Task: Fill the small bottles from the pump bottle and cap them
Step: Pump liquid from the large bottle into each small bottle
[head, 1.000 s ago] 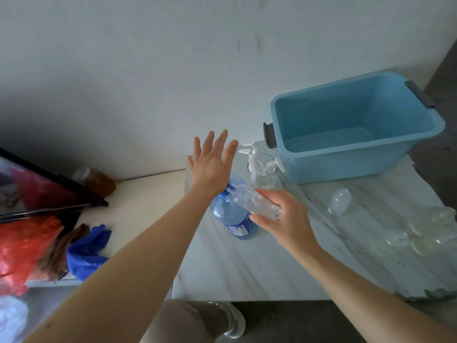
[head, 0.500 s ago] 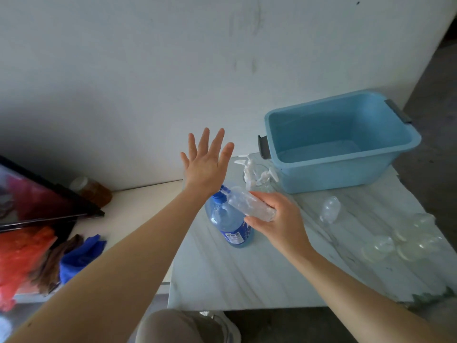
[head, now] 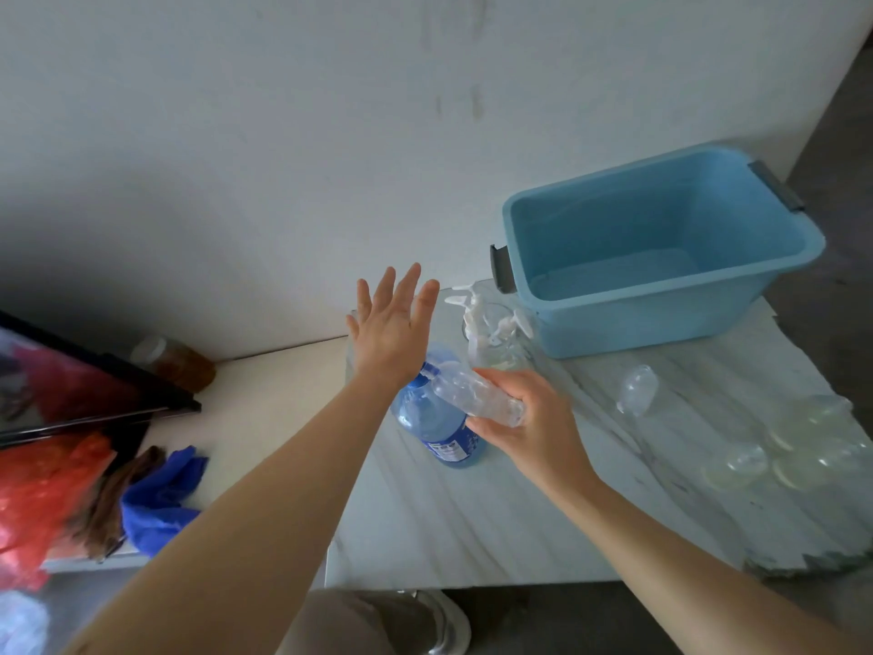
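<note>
Filling step: small bottle held to the spout, left palm over the pump.

Centre frame. The left hand (head: 392, 328) is flat with fingers spread, holding nothing, above the head of the blue pump bottle (head: 437, 430); I cannot tell whether the palm touches the pump. The right hand (head: 529, 418) is wrapped round a clear small bottle (head: 472, 394), tilted with its mouth at the blue spout. I judge that the fill is in hand. The next move calls for a straight downward press, with the mouth held steady under the spout, then a cap; I can make out no caps. The pump bottle stands near the left edge of the worktop (head: 472, 522), so a lopsided push could tip it that way. There is bare worktop at lower centre. Loose bottles (head: 737, 465) lie at right, and a blue tub (head: 661, 257) sits at upper right.
</note>
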